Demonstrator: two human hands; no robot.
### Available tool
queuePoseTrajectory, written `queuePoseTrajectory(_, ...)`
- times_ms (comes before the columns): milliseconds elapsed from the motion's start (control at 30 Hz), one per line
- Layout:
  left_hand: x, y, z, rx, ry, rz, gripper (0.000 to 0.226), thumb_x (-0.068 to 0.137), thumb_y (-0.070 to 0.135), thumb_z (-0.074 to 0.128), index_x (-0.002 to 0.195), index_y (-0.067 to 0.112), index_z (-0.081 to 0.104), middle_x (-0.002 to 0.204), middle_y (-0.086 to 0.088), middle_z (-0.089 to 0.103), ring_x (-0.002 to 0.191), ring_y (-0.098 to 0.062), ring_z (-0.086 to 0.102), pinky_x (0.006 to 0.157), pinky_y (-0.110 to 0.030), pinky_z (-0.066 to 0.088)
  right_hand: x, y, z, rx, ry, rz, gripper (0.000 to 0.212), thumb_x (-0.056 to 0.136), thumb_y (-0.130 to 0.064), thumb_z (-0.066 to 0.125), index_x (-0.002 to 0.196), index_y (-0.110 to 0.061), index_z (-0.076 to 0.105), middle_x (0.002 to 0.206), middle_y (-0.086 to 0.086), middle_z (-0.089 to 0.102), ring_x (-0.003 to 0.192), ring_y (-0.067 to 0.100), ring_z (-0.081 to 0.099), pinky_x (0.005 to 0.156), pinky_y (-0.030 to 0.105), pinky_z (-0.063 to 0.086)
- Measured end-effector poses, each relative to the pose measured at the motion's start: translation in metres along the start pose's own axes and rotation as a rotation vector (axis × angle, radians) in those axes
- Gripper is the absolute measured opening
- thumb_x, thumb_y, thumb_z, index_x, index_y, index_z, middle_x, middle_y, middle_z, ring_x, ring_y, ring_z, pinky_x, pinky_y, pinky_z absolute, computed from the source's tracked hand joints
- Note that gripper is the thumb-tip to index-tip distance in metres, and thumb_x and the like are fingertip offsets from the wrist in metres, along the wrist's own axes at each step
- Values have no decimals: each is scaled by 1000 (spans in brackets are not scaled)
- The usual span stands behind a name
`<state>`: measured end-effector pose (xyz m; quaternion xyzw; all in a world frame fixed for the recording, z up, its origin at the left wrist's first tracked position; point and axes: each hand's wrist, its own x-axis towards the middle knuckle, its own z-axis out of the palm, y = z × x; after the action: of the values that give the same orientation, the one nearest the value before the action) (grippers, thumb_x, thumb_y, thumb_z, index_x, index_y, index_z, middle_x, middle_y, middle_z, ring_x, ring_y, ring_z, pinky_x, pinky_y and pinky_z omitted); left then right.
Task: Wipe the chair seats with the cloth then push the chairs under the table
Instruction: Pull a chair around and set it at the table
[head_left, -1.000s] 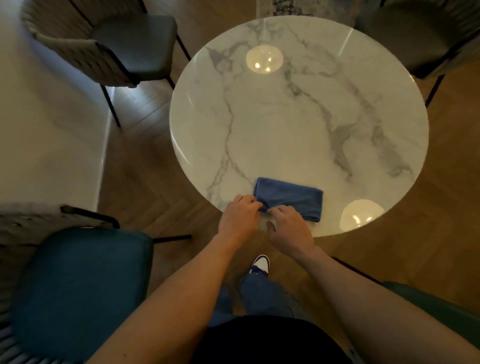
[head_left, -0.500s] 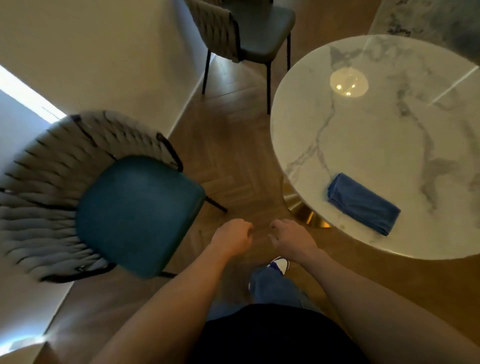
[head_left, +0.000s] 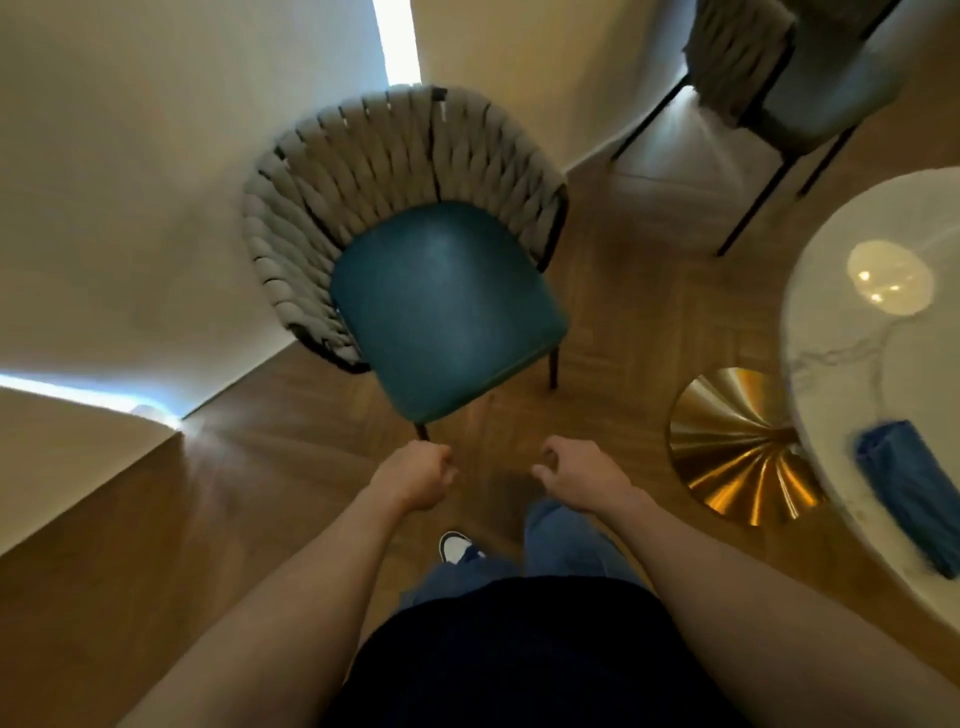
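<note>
A chair with a teal seat (head_left: 441, 312) and a woven grey backrest (head_left: 332, 208) stands straight ahead of me, against the wall corner. My left hand (head_left: 415, 480) hovers just below the seat's front edge, fingers loosely curled and holding nothing. My right hand (head_left: 576, 478) hangs beside it, also loosely curled and empty. The folded blue cloth (head_left: 909, 499) lies on the round marble table (head_left: 878, 374) at the right edge, well away from both hands.
A second chair (head_left: 810, 88) with a grey-green seat stands at the top right near the wall. The table's gold base (head_left: 737, 447) sits on the wood floor to my right. Walls close in on the left and behind the teal chair.
Both hands let go of the cloth and left it on the table. My view swung left from the table to the teal chair, which now sits centred in front of me.
</note>
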<state>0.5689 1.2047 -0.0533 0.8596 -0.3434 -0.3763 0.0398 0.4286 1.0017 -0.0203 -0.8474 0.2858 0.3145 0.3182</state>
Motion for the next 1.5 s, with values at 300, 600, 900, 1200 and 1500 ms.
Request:
queuePoseTrajectory(300,-28,-89,-28,-96,69,-189,23,94,36,51,100,16,62,108,-5,67,102,-26,60,83,-38,50,44,-98,15,-142,-55,-105,33,95,-43,56,119,-21,59,117,6,65,96,24,60,81,35,51)
queuePoseTrajectory(600,12,-156,-86,-128,34,-276,33,95,39,48,116,18,63,119,-6,65,107,-25,59,88,-37,51,122,-176,-6,-221,-138,-148,36,95,-44,55,122,-20,57,117,8,63,99,25,60,81,36,51)
queuePoseTrajectory(900,68,-219,-154,-102,56,-216,28,93,36,50,107,18,65,111,-6,67,101,-26,61,83,-38,52,179,-257,-23,-161,-168,-108,48,96,-47,56,136,-21,51,128,8,60,108,24,60,93,40,54)
queuePoseTrajectory(1200,126,-301,-222,136,45,54,32,90,36,48,114,21,63,113,-5,59,105,-27,52,87,-40,46,219,-346,-5,6,-100,42,41,94,-46,56,125,-19,56,119,9,61,101,27,61,86,40,55)
queuePoseTrajectory(1500,182,-355,-275,526,106,458,52,76,28,66,125,33,50,130,-1,45,122,-22,37,99,-36,37,267,-412,16,266,-10,199,60,88,-47,65,138,-18,49,131,8,59,112,28,60,90,39,53)
